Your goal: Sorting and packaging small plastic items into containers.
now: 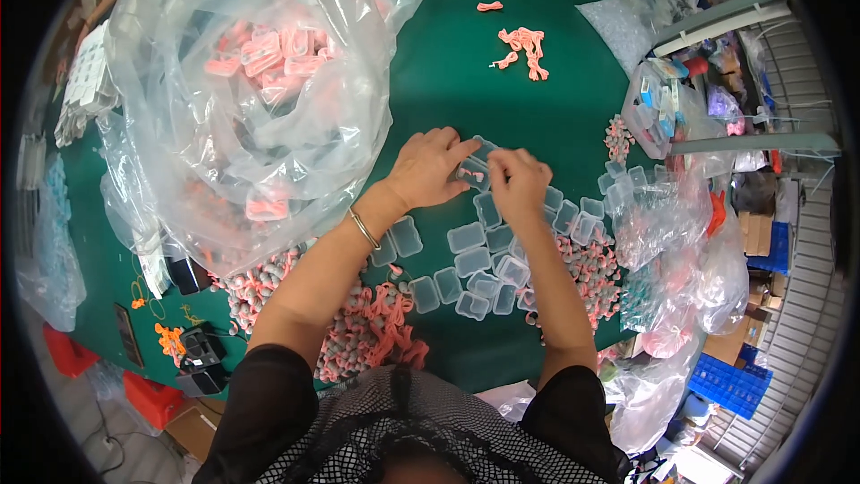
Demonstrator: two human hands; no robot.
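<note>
Clear box [474, 176] is clamped by fingers [460, 151] of left hand [425, 167] and right hand [521, 185]

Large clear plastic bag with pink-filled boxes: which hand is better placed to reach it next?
Probably the left hand: it is nearer the large clear plastic bag, while the right hand lies farther off, beyond the small clear rectangular plastic box that both touch.

Black sleeves [276, 405], gold bangle [365, 231], black-and-white patterned top [408, 408]
</note>
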